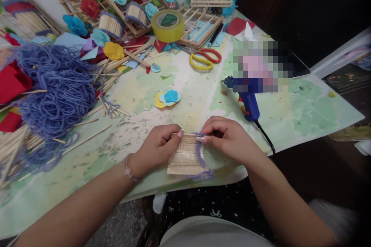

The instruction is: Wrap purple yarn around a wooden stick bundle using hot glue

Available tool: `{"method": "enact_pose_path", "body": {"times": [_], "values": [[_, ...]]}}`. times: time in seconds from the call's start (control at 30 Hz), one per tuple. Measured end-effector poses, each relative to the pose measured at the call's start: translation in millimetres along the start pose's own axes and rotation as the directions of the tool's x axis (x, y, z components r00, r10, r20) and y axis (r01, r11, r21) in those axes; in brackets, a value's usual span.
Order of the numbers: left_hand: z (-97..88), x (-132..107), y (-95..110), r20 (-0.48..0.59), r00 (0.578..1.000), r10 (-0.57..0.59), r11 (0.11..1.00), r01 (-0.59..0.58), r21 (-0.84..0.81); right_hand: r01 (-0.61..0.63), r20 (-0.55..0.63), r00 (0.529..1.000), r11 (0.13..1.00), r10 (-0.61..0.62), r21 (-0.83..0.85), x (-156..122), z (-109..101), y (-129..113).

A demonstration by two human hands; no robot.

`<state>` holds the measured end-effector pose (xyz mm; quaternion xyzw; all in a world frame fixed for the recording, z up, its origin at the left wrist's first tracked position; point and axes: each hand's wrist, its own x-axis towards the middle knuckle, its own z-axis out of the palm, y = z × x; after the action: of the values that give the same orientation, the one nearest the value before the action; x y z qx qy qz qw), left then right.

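My left hand point(158, 147) is closed on the left top edge of a small curved panel of wooden sticks point(184, 159) near the table's front edge. My right hand point(224, 137) pinches a strand of blue-purple yarn point(199, 153) against the panel's right side. The yarn runs down that side and trails under the bottom corner. Both thumbs press on the panel's top rim.
A blue glue gun point(248, 105) lies just beyond my right hand, its cord running off the table edge. A heap of blue yarn point(55, 85) and loose sticks fills the left. Scissors point(205, 58), a tape roll point(169, 25), paper flowers point(168, 98) and stick frames lie farther back.
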<state>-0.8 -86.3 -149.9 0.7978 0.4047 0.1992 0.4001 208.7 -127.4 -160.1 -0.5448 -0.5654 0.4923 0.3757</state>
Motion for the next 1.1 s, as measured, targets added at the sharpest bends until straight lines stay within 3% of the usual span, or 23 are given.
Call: {"method": "enact_pose_path", "body": {"times": [0.13,0.3,0.37,0.43,0.5,0.57,0.67,0.73,0.8,0.97,1.1], "values": [[-1.5,2,5,-0.011,0.998,-0.059,0.994,0.058,-0.096,-0.097,0.080,0.993,0.980,0.084,0.174,0,-10,-2],[-2.7,1,3,-0.084,0.995,-0.051,0.989,0.038,-0.144,-0.129,0.064,0.991,0.914,0.113,0.383,-2,-20,4],[-3.9,-2,2,-0.142,0.990,0.012,0.996,-0.024,-0.084,-0.076,-0.017,0.996,0.905,0.091,0.419,-4,-20,9],[-6.5,-5,2,-0.207,0.964,0.166,0.986,-0.162,0.036,-0.013,-0.084,0.995,0.913,0.051,0.408,-5,-20,14],[-10.4,-9,3,-0.238,0.891,0.387,0.917,-0.345,0.202,0.025,-0.117,0.993,0.920,0.023,0.392,-6,-18,17],[-14.9,-12,3,-0.214,0.777,0.591,0.785,-0.494,0.373,0.025,-0.134,0.991,0.926,0.028,0.377,-7,-17,18],[-20.0,-13,-2,-0.141,0.635,0.759,0.586,-0.572,0.575,0.017,-0.167,0.985,0.924,0.051,0.382,-7,-15,18],[-21.6,-12,-6,-0.092,0.594,0.799,0.498,-0.569,0.655,0.023,-0.199,0.978,0.915,0.063,0.403,-7,-14,18],[-22.2,-9,-9,-0.068,0.596,0.800,0.478,-0.564,0.673,0.031,-0.234,0.969,0.907,0.075,0.419,-7,-14,18],[-23.6,0,-13,-0.136,0.648,0.750,0.601,-0.579,0.552,0.058,-0.252,0.966,0.906,0.055,0.418,-8,-14,18],[-24.9,3,-12,-0.153,0.656,0.739,0.626,-0.586,0.514,0.096,-0.241,0.971,0.926,-0.005,0.365,-12,-10,16]]}}
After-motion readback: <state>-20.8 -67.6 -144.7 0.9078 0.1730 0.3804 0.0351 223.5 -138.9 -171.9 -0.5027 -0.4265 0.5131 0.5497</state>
